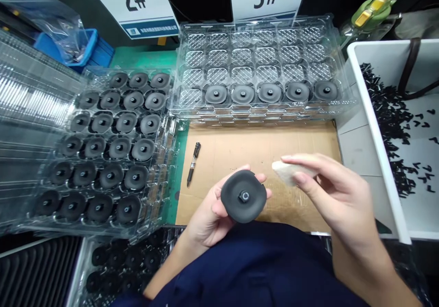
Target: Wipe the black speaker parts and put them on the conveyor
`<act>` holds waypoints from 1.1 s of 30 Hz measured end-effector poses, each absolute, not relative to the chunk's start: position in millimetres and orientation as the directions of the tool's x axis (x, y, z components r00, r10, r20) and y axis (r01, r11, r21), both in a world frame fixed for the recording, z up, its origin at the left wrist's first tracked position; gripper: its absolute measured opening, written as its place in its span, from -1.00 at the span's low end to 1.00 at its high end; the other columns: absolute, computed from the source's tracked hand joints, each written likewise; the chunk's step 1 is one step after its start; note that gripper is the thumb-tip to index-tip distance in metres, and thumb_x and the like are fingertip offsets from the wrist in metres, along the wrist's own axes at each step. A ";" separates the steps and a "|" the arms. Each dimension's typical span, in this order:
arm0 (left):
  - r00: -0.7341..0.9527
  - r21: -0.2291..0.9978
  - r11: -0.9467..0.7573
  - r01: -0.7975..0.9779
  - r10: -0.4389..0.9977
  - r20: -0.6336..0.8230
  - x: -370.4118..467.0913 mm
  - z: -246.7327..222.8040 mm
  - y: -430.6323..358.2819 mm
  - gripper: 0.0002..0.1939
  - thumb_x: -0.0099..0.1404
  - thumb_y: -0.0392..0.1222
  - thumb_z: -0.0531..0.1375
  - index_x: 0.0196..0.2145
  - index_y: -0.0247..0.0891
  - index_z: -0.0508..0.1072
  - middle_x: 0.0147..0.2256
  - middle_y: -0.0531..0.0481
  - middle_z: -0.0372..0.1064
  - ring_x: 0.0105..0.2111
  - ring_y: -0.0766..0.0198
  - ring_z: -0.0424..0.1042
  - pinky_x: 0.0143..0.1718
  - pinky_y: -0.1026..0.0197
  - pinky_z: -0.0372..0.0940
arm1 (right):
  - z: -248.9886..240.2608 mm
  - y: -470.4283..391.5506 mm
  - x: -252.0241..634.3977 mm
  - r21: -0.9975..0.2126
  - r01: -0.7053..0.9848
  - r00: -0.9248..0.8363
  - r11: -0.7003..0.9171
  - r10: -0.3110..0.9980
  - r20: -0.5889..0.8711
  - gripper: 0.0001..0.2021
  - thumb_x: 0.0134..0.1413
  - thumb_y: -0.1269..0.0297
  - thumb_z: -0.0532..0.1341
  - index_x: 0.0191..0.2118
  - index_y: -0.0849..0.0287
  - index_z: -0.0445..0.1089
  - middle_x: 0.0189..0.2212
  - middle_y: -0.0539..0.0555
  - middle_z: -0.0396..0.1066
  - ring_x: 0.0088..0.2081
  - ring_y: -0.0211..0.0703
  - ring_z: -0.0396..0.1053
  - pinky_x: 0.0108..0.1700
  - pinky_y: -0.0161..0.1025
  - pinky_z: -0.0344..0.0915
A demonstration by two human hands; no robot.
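Note:
My left hand [212, 211] holds a dark, rounded-square disc [236, 204] with a small raised hub at its centre, its hub side facing up. Between the thumb and fingers of my right hand [336, 193] is a folded white cloth [286, 172], held to the right of the disc and apart from it. Both hands are over a brown cardboard sheet [274, 142]. A black pen [193, 164] lies on the sheet, left of my hands.
A clear tray [178, 81] at the back has discs in its front row. Another tray [156, 161] full of discs stands at left. A white bin [370, 131] with small black parts is at right. Behind the left tray sits a blue bin [101, 51].

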State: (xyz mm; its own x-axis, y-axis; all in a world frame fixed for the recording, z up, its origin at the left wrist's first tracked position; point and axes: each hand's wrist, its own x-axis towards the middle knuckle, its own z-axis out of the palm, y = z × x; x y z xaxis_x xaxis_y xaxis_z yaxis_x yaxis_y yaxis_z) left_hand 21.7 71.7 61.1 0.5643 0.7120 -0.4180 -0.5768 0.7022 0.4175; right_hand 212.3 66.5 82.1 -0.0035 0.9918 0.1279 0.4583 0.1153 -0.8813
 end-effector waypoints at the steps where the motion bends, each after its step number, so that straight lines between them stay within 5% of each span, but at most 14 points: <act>1: 0.551 0.436 0.689 -0.579 0.725 -0.414 23.9 61.7 71.9 -0.34 -0.14 0.02 0.40 -0.04 -0.16 0.42 -0.09 -0.08 0.44 -0.11 0.07 0.44 -0.05 0.17 0.30 | 89.4 69.0 205.0 -0.864 0.461 -0.045 0.202 0.978 0.205 -0.75 0.13 0.40 0.18 -0.07 0.01 0.40 -0.15 -0.01 0.45 -0.18 -0.21 0.39 -0.26 -0.30 0.29; 4: 0.449 0.518 0.639 -0.568 0.769 -0.455 25.4 61.3 72.6 -0.34 -0.12 0.00 0.40 -0.03 -0.17 0.42 -0.16 0.01 0.46 -0.12 0.18 0.42 -0.15 0.34 0.32 | 103.0 78.1 187.3 -0.746 0.498 -0.234 0.442 0.897 0.375 -0.74 0.16 0.42 0.13 -0.04 0.10 0.38 -0.24 0.02 0.47 -0.27 -0.22 0.38 -0.23 -0.23 0.24; 8: 0.262 0.631 0.524 -0.572 0.846 -0.465 17.0 58.3 72.6 -0.41 -0.07 0.02 0.38 -0.04 -0.04 0.44 -0.07 0.06 0.43 -0.09 0.28 0.41 -0.09 0.38 0.30 | 104.9 89.4 186.4 -0.677 0.609 -0.426 0.414 0.890 0.161 -0.75 0.13 0.50 0.11 -0.11 0.13 0.39 -0.42 -0.03 0.42 -0.42 -0.28 0.30 -0.34 -0.25 0.15; 10: 0.236 0.662 0.451 -0.598 0.889 -0.393 15.7 58.5 71.9 -0.40 -0.12 0.06 0.38 -0.07 -0.04 0.46 -0.04 0.06 0.42 -0.04 0.23 0.39 -0.05 0.34 0.30 | 102.1 90.9 186.6 -0.670 0.590 -0.456 0.451 0.870 0.185 -0.75 0.12 0.50 0.12 -0.11 0.12 0.39 -0.42 -0.03 0.42 -0.42 -0.28 0.30 -0.34 -0.26 0.16; 14: 0.176 0.709 0.349 -0.613 0.935 -0.308 22.8 62.2 71.1 -0.41 -0.16 -0.03 0.42 -0.10 0.01 0.46 -0.03 0.10 0.39 0.03 0.18 0.34 0.02 0.30 0.26 | 91.7 75.1 170.3 -0.659 0.574 -0.214 0.487 0.865 0.453 -0.70 0.13 0.46 0.12 0.00 0.22 0.32 -0.25 0.11 0.47 -0.32 -0.22 0.36 -0.27 -0.22 0.26; 18: 0.102 0.717 0.326 -0.616 0.936 -0.337 27.3 63.5 68.8 -0.40 -0.14 -0.14 0.43 -0.09 0.11 0.43 -0.02 0.13 0.37 0.02 0.09 0.35 0.05 0.13 0.27 | 86.1 53.8 160.3 -0.742 0.491 -0.221 0.456 0.889 0.400 -0.66 0.11 0.50 0.11 0.03 0.28 0.29 -0.31 0.12 0.47 -0.42 -0.25 0.32 -0.35 -0.24 0.29; 22: 0.049 0.714 0.328 -0.619 0.923 -0.381 28.9 65.2 66.8 -0.42 -0.09 -0.04 0.39 -0.06 0.09 0.40 -0.03 0.12 0.37 -0.01 0.11 0.37 -0.03 0.18 0.33 | 87.1 57.8 173.8 -0.894 0.258 -0.260 0.365 0.918 0.300 -0.78 0.16 0.45 0.10 -0.09 0.17 0.36 -0.34 0.01 0.47 -0.41 -0.31 0.35 -0.34 -0.32 0.33; 27: 0.170 0.711 0.330 -0.621 0.942 -0.288 33.4 69.3 68.1 -0.40 -0.10 -0.09 0.40 -0.05 0.01 0.42 -0.01 0.07 0.38 -0.01 0.19 0.37 0.01 0.29 0.28 | 95.3 67.0 181.2 -0.882 0.395 0.044 0.257 0.954 0.298 -0.73 0.15 0.41 0.13 -0.03 0.08 0.33 -0.10 0.06 0.41 -0.11 -0.17 0.36 -0.11 -0.22 0.31; 30: 0.197 0.693 0.360 -0.625 0.931 -0.306 33.1 67.0 67.5 -0.47 -0.03 -0.14 0.38 -0.05 -0.06 0.42 -0.04 0.05 0.40 -0.02 0.19 0.37 0.04 0.25 0.26 | 97.8 67.3 172.8 -0.766 0.439 -0.179 0.469 0.881 0.437 -0.72 0.15 0.40 0.12 0.00 0.15 0.31 -0.20 0.07 0.46 -0.21 -0.17 0.38 -0.14 -0.17 0.27; 33: 0.198 0.680 0.395 -0.618 0.915 -0.351 30.8 61.8 66.8 -0.46 0.00 -0.24 0.37 -0.03 -0.04 0.40 -0.05 0.07 0.39 -0.04 0.17 0.39 0.00 0.19 0.31 | 95.1 72.3 166.6 -0.759 0.368 -0.382 0.537 0.832 0.403 -0.77 0.15 0.45 0.09 -0.08 0.23 0.34 -0.33 0.05 0.47 -0.31 -0.24 0.36 -0.23 -0.22 0.24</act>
